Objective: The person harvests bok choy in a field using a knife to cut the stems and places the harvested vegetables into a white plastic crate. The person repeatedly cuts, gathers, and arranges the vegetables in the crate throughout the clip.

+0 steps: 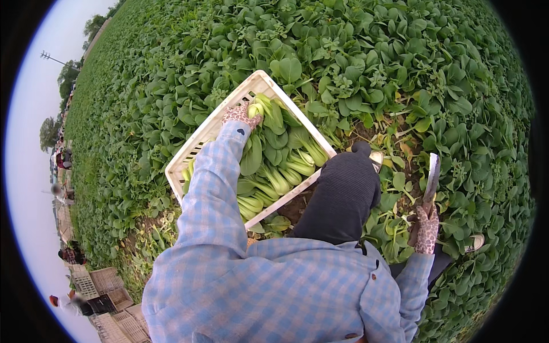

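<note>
My left hand, in a leopard-print glove, is inside a white plastic crate near its far corner. Its fingers are around the pale base of a bok choy, whose leaves lie towards the middle of the crate. More bok choy heads are laid in the crate, with several pale bases along the near side. My right hand, in a matching glove, grips a knife by its handle, out to the right over the plants. The blade points away from me and looks dirty.
Dense bok choy plants surround the crate. My bent knee is against the crate's right corner. Loose leaves lie on bare soil by my leg. At far left are stacked crates and a person; other people are farther off.
</note>
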Demonstrator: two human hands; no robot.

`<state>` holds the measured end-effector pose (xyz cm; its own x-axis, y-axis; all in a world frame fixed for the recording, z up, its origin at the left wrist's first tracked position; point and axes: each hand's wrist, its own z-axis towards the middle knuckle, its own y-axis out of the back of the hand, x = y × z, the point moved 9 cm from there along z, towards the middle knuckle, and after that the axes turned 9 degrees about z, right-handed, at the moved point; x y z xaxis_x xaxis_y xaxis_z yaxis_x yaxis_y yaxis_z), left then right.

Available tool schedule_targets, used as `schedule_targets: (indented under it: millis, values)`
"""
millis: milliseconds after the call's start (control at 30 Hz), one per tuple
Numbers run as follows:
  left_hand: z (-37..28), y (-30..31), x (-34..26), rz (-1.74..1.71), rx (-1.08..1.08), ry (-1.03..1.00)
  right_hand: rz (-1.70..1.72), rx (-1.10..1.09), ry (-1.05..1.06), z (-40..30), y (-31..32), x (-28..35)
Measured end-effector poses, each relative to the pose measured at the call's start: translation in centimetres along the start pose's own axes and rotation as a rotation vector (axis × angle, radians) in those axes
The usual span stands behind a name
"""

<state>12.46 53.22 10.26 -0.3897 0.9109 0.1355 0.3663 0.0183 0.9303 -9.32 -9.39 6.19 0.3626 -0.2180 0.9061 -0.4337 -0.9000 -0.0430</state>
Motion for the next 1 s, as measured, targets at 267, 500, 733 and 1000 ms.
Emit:
schedule_targets:
  millis: [267,500,733,1000]
  values:
    - [0.2,-4.7,6.0,-0.759,-0.144,0.394,-0.080,-0.018,-0.130,-1.4,-0.4,0.4]
    - [0.5,-3.1,1.9,-0.625,-0.194,0.439,-0.044,0.002,-0.109,-1.9,-1.2,1.0]
    - [-2.0,-2.9,-0.7,-0.450,-0.203,0.445,-0.111,0.015,-0.110,-0.8,-2.3,-0.9]
    - [-0.5,9.7,-1.2,-0.389,-0.220,-0.094,-0.574,0.021,-0.051,4.2,-2.5,0.8]
